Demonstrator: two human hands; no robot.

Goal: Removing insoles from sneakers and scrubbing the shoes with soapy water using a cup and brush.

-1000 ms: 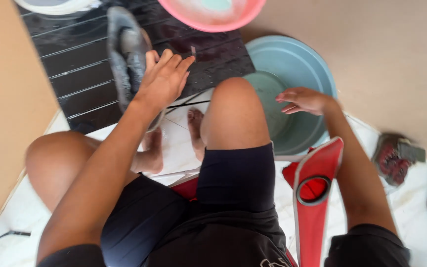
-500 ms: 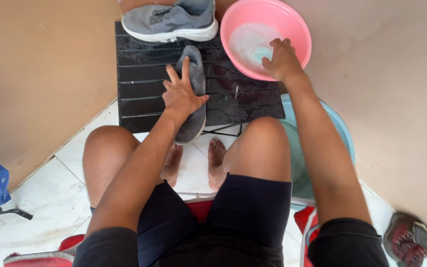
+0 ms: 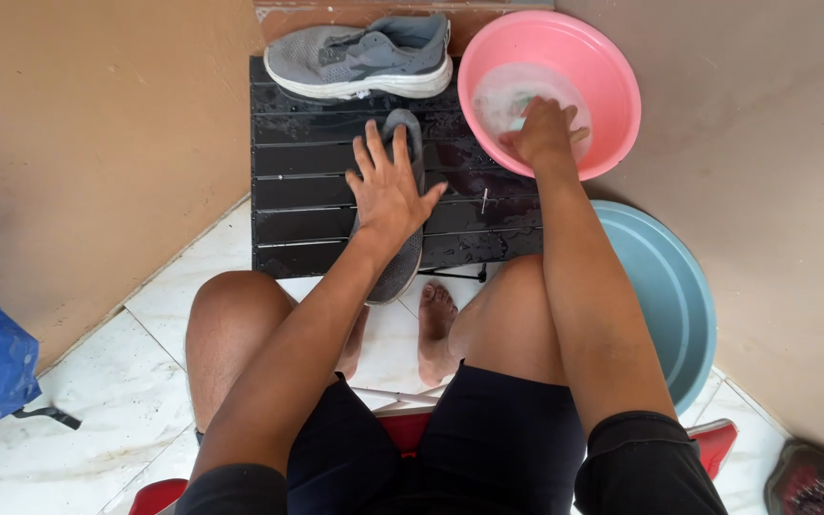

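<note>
Right hand (image 3: 543,132) now sunk in pink basin (image 3: 612,91) at 1 o'clock, grip hidden | left hand (image 3: 388,186) splayed, pinning insole (image 3: 401,262) on black desk (image 3: 307,205) | scrubbing paused for wetting.

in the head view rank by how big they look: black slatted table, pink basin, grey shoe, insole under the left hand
1. black table
2. pink basin
3. grey shoe
4. insole, partly hidden under the left hand, so its rank against the shoe is unsure.
</note>
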